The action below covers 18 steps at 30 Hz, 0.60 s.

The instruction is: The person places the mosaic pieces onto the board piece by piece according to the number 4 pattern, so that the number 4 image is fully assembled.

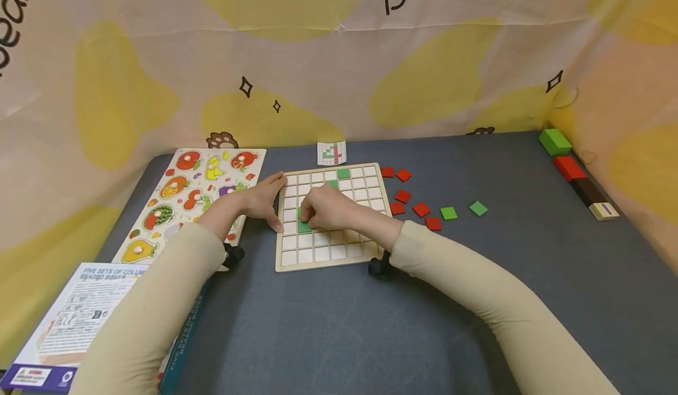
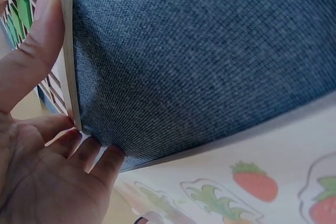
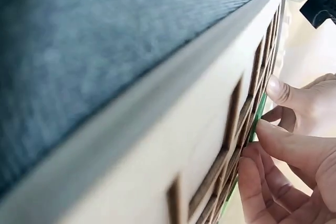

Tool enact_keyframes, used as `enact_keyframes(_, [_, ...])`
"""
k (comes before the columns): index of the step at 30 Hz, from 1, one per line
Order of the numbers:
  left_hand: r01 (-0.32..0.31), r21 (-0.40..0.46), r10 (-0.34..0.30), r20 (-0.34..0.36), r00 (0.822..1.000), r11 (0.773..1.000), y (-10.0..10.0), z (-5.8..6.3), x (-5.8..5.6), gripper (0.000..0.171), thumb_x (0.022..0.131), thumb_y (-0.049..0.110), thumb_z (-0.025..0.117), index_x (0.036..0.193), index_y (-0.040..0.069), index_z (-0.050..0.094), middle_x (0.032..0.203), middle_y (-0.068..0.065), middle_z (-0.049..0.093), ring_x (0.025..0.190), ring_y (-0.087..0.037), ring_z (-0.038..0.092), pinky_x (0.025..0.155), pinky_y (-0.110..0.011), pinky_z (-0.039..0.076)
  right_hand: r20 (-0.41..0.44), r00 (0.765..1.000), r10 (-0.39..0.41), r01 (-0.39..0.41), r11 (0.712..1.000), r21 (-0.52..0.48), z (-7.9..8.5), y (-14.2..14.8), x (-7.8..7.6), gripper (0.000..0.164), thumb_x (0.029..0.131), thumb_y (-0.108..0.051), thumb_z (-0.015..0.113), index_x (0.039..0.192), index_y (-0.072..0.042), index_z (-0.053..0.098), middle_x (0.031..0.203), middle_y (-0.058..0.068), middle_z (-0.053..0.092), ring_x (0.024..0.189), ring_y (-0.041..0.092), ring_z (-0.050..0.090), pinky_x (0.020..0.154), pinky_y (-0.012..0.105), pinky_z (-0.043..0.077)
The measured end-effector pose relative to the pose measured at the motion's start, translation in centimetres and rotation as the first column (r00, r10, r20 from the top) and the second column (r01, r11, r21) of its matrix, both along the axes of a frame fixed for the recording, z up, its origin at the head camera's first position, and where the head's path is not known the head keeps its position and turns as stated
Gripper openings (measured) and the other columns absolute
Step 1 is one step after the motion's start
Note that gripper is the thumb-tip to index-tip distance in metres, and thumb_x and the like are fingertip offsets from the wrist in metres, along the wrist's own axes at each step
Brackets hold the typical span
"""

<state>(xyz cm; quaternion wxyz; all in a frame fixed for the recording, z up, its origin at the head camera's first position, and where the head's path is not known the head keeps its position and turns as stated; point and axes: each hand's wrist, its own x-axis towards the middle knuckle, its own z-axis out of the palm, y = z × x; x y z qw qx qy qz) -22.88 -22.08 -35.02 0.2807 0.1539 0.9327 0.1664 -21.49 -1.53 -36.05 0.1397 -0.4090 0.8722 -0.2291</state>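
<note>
A square wooden grid board (image 1: pixel 303 265) with white cells lies on the table, green tiles (image 1: pixel 344 173) set in some cells. My left hand (image 1: pixel 262 199) rests at its left edge, fingers spread. In the left wrist view the thumb lies along the frame and the other fingertips touch the edge near a corner. Over the left part of the grid, my right hand (image 1: pixel 329 208) has its fingers bent down. It pinches a green tile (image 3: pixel 258 113) at the board's surface; part of that tile is hidden by the fingers.
Right of the board lie several loose red tiles (image 1: pixel 421 209) and two green tiles (image 1: pixel 448 213). A small pattern card (image 1: pixel 331 153) sits behind it. Left are a fruit puzzle board (image 1: pixel 182 192) and a box (image 1: pixel 85 306). Colored blocks (image 1: pixel 574 168) line the far right.
</note>
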Motion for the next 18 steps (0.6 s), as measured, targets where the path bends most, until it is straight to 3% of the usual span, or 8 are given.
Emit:
enact_keyframes(8, [0.0,-0.001,0.0,0.002,1.0,1.0,0.2,0.1,0.1,0.117,0.077,0.019,0.084,0.157,-0.006,0.002,0.166,-0.025,-0.01,0.154,-0.043,-0.006,0.125,-0.058,0.011,0.047,0.999,-0.018,0.017,1.0,0.013,1.1,3.1,-1.0,0.024,0.084,-0.004,0.07,0.107,-0.011,0.076,0.097,0.005,0.074,0.086,0.016,0.065,0.077,0.027,0.052])
enact_keyframes(14, [0.01,-0.009,-0.01,-0.009,1.0,1.0,0.3,0.3,0.1,0.115,0.078,0.018,0.083,0.157,-0.006,0.003,0.166,-0.025,-0.009,0.155,-0.043,-0.005,0.125,-0.058,0.012,0.106,0.991,-0.083,0.083,0.997,0.006,2.3,10.3,-2.8,0.021,0.086,-0.009,0.074,0.107,-0.011,0.074,0.099,0.005,0.074,0.089,0.019,0.067,0.08,0.032,0.053])
enact_keyframes(18, [0.005,-0.009,-0.005,0.002,1.0,1.0,0.2,0.3,0.2,0.116,0.077,0.02,0.084,0.157,-0.005,0.003,0.166,-0.025,-0.009,0.154,-0.043,-0.005,0.124,-0.059,0.012,0.152,0.979,-0.136,0.132,0.991,0.038,2.2,16.4,-3.8,0.022,0.085,-0.011,0.076,0.106,-0.012,0.074,0.101,0.005,0.074,0.091,0.016,0.067,0.081,0.032,0.055])
